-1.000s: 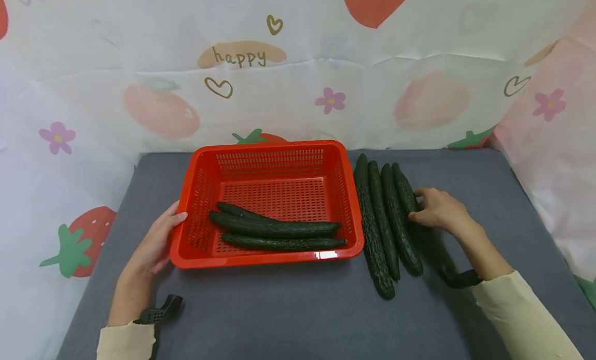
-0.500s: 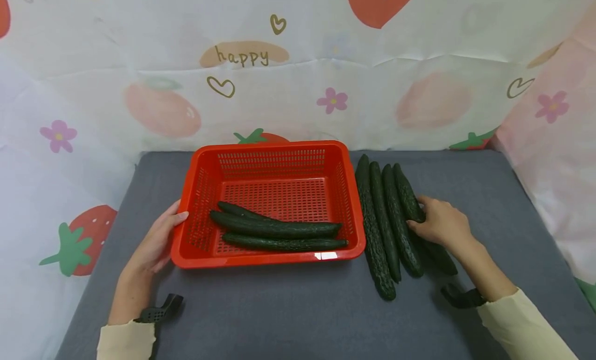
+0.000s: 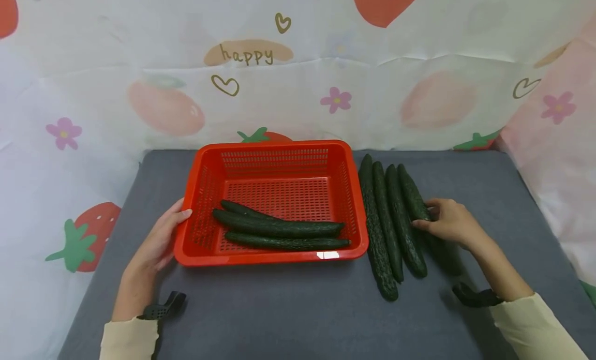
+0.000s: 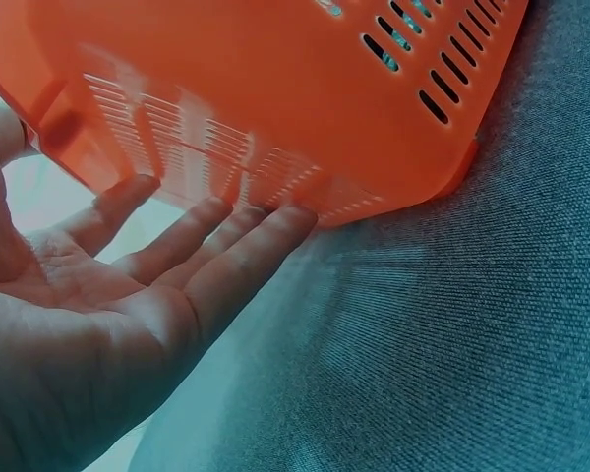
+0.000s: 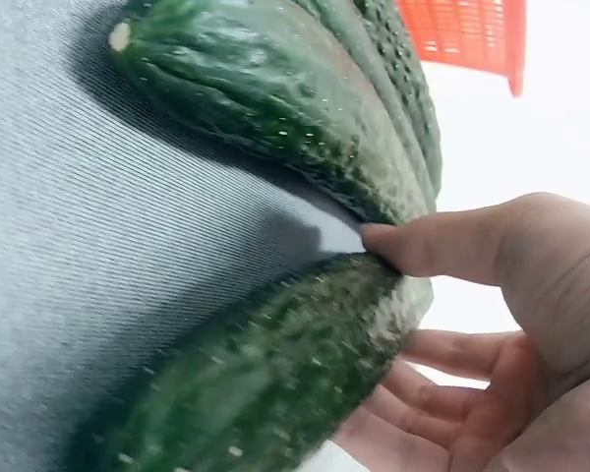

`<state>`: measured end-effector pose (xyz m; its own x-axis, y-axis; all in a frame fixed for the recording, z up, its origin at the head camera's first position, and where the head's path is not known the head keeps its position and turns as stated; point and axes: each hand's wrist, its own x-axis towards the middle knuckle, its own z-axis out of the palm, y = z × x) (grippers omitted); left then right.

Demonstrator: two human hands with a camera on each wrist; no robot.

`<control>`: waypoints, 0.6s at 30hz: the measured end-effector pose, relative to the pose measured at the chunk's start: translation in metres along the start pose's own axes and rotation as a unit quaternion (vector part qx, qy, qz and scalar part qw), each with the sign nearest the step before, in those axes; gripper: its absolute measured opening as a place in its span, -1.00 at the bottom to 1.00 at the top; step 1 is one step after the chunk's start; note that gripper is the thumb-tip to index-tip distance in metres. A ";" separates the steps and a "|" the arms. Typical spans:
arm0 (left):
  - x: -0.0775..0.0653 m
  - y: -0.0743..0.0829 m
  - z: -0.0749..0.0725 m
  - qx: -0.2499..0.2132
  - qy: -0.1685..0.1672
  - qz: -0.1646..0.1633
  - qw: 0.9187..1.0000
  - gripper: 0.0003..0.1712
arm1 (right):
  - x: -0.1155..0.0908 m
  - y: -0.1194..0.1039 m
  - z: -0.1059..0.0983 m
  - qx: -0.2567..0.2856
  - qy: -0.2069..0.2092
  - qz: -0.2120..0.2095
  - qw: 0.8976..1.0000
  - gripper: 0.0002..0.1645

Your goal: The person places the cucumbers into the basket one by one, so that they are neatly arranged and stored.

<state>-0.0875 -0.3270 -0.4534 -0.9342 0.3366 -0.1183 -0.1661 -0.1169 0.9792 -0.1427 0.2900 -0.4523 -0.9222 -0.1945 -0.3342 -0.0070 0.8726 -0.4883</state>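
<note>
On the left, my left hand [image 3: 162,237] grips the end of a red plastic basket [image 3: 279,257], thumb over the rim. In the left wrist view the fingers [image 4: 246,258] lie against the basket's slotted outer wall. Inside the basket, three dark green cucumbers [image 3: 279,227] lie along its front side. My right hand [image 3: 451,221] holds the rightmost cucumber [image 3: 412,191] between thumb and fingers around its middle. In the right wrist view the thumb [image 5: 442,244] crosses the held cucumber [image 5: 265,379]. Its near end angles away from the neighbouring cucumber [image 5: 236,74].
Three more cucumbers [image 3: 383,236] lie side by side on the grey cloth-covered table [image 3: 288,313], just right of the basket. A printed curtain [image 3: 363,60] hangs behind the table's far edge and along both sides.
My right hand has closed around the rightmost cucumber and shifted slightly toward me and right. That cucumber's near end now shows beyond the hand. The left hand keeps its hold on the basket.
</note>
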 end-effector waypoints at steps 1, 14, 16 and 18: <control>0.000 0.000 0.000 0.000 0.000 -0.001 1.000 -0.46 | -0.001 0.001 0.000 0.003 0.002 0.002 1.000 -0.04; 0.000 0.000 0.001 -0.013 -0.014 0.008 1.000 -0.48 | -0.017 0.005 0.002 0.050 0.060 0.003 0.997 -0.13; 0.001 0.000 0.001 -0.007 -0.011 0.011 1.000 -0.48 | -0.018 0.003 0.000 0.055 0.075 -0.003 0.996 -0.14; 0.001 0.000 0.001 -0.006 -0.008 0.013 1.000 -0.48 | -0.020 0.001 -0.002 0.058 0.088 -0.010 0.994 -0.15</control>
<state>-0.0882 -0.3253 -0.4530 -0.9328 0.3487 -0.0907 -0.1461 -0.1361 0.9799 -0.1251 0.2956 -0.4445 -0.9757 -0.1215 -0.1825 0.0087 0.8102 -0.5861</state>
